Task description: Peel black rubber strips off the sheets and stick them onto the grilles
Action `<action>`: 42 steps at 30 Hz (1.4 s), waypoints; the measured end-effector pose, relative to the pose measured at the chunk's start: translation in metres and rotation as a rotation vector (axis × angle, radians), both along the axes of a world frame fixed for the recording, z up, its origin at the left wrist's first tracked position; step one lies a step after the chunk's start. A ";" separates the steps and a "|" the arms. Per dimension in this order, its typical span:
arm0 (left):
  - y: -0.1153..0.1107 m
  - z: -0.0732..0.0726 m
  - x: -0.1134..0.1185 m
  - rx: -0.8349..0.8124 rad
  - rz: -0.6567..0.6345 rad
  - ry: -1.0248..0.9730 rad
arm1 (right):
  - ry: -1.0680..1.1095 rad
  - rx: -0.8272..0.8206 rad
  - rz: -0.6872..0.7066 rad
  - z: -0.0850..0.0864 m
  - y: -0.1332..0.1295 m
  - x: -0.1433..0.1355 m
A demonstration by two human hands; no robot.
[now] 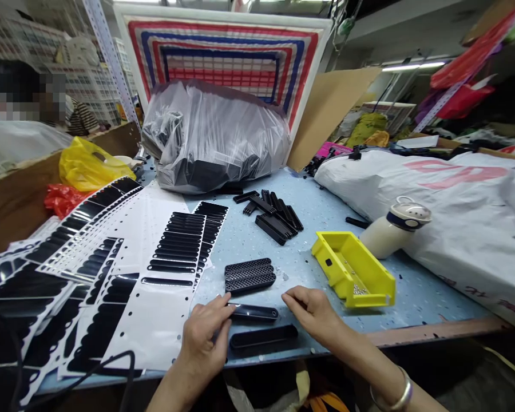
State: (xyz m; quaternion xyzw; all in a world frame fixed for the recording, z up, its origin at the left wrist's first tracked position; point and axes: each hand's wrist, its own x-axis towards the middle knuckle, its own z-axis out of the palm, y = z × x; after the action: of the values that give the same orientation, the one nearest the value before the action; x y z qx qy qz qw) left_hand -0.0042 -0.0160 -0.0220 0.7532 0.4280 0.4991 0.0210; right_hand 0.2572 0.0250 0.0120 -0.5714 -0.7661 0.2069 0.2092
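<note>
L hand (205,332) on glossy blk strip (257,313) — R hand (314,309) nr mesh-textured bars (249,276).

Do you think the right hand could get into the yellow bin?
Probably yes: the yellow bin is open on top and near the right hand, with only tabletop showing between them.

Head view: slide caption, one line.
Left hand at a glossy black strip; right hand, fingers curled, between it and a yellow bin.

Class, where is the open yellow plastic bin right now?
In the head view, the open yellow plastic bin sits right of centre on the speckled blue tabletop, beyond the right hand and beside the cream navy-banded bottle.
</note>
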 end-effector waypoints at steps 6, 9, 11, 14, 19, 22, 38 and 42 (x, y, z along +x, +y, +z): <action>0.009 0.007 0.006 -0.011 0.261 0.099 | 0.067 -0.068 0.041 -0.004 -0.003 -0.017; 0.017 0.008 0.016 -0.104 0.333 0.195 | 0.079 -0.087 0.075 -0.010 -0.003 -0.021; 0.021 0.009 0.024 -0.197 0.368 0.269 | 0.078 -0.088 0.084 -0.012 -0.003 -0.023; 0.025 0.013 0.031 -0.392 0.411 0.360 | 0.077 -0.085 0.084 -0.014 0.001 -0.024; 0.028 0.022 0.031 -0.680 0.402 0.438 | 0.115 -0.112 0.079 -0.015 0.008 -0.019; 0.027 0.026 0.030 -0.727 0.394 0.467 | 0.147 -0.130 0.071 -0.014 0.010 -0.016; 0.026 0.012 0.007 -0.708 0.291 0.108 | 0.038 -0.039 0.166 -0.023 0.009 -0.019; 0.016 0.012 -0.005 -0.714 0.265 0.026 | 0.029 -0.028 0.160 -0.025 0.012 -0.019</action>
State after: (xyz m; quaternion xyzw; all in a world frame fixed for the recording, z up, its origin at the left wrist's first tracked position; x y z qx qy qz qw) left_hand -0.0094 -0.0003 -0.0096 0.6429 0.6689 0.3072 0.2119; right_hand 0.2383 0.0372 -0.0133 -0.5080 -0.8034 0.2417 0.1950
